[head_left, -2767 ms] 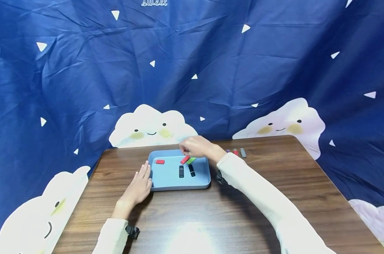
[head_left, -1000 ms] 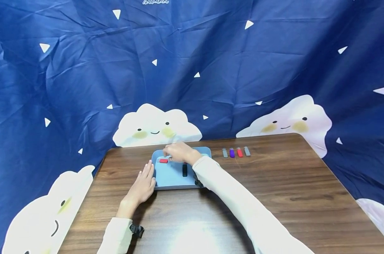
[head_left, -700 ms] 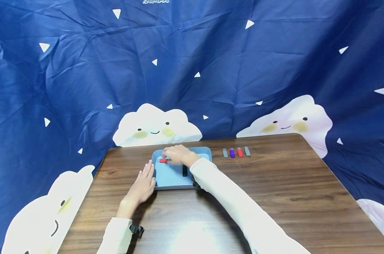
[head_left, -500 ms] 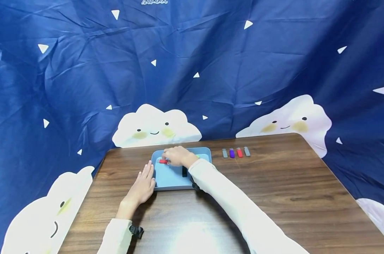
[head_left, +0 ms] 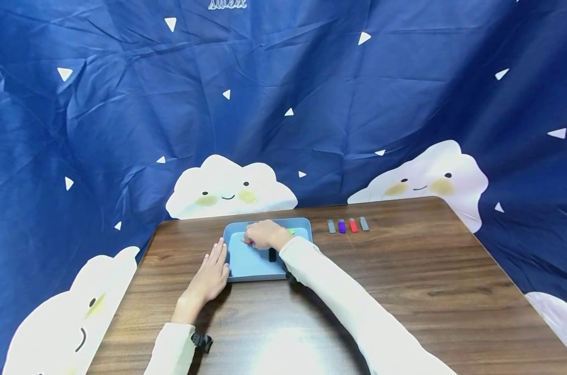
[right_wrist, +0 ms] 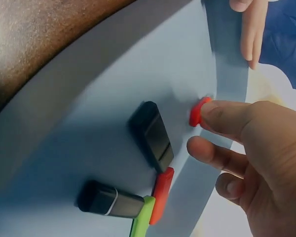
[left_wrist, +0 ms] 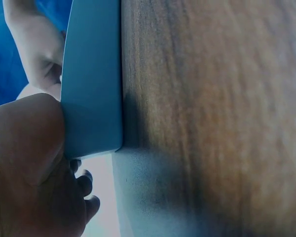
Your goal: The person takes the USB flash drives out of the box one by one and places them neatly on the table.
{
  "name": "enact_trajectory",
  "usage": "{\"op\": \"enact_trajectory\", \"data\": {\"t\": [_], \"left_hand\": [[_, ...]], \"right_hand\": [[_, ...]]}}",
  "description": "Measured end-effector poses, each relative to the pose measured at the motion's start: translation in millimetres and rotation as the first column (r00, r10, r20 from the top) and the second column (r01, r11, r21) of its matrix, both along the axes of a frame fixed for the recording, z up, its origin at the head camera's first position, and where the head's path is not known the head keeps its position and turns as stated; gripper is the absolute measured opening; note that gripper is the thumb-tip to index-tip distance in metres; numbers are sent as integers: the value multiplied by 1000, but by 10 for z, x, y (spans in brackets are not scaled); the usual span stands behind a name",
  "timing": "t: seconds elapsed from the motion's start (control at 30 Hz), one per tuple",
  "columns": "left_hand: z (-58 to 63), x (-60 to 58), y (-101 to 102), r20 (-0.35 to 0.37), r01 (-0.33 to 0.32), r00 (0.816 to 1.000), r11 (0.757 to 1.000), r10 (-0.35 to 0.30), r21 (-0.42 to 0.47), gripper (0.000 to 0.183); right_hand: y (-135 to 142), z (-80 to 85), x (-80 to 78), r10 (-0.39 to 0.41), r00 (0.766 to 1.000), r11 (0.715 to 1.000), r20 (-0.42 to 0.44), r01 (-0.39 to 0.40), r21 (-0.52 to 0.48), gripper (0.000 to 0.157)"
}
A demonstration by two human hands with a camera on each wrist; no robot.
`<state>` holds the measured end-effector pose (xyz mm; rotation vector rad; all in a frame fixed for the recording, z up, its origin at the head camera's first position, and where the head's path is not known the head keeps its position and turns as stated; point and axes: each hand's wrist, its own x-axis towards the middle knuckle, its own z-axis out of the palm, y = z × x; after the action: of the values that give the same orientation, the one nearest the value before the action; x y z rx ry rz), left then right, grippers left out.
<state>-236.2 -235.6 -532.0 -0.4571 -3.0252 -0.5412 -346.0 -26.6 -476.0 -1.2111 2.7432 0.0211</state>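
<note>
While the left hand (head_left: 209, 273) lies with straight fingers along the left wall of a shallow blue tray (head_left: 248, 265), a person's right hand (head_left: 264, 234) reaches inside and pinches a red stick (right_wrist: 196, 112), seemingly a USB drive, at the fingertips. The red stick is in the far left part of the tray; whether it has left the tray floor is unclear. Nearby in the tray are one black stick (right_wrist: 155, 138), another black stick (right_wrist: 111, 200), a second red stick (right_wrist: 162, 195) and a green stick (right_wrist: 143, 217), clustered together.

On the wooden counter (head_left: 405, 291), right of the tray, a grey stick (head_left: 331, 226), a purple stick (head_left: 341, 226), a third red stick (head_left: 353, 225) and another grey stick (head_left: 364, 224) lie side by side in a row.

The step in hand appears to be picking up the pinched stick. The next move likely calls for a firm pinch, a lift clear of the rim, and a carry rightward to the row, turning the stick to match its neighbours.
</note>
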Motion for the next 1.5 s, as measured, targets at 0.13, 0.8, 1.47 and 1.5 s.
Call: {"op": "enact_trajectory", "data": {"t": [0.13, 0.8, 1.47, 1.5], "left_hand": [[2, 0, -6, -8, 2, 1000, 1000, -2, -4, 60], [2, 36, 17, 0, 5, 1000, 1000, -5, 12, 60], [-87, -5, -40, -31, 21, 999, 999, -20, 35, 62], [-76, -2, -35, -32, 22, 999, 999, -21, 45, 62]], "right_hand": [[22, 32, -27, -16, 999, 999, 29, 17, -36, 16], [30, -57, 26, 4, 999, 998, -32, -2, 57, 27], [79, -76, -30, -5, 1000, 999, 11, 4, 46, 36], [81, -74, -30, -3, 1000, 999, 13, 3, 45, 34]]}}
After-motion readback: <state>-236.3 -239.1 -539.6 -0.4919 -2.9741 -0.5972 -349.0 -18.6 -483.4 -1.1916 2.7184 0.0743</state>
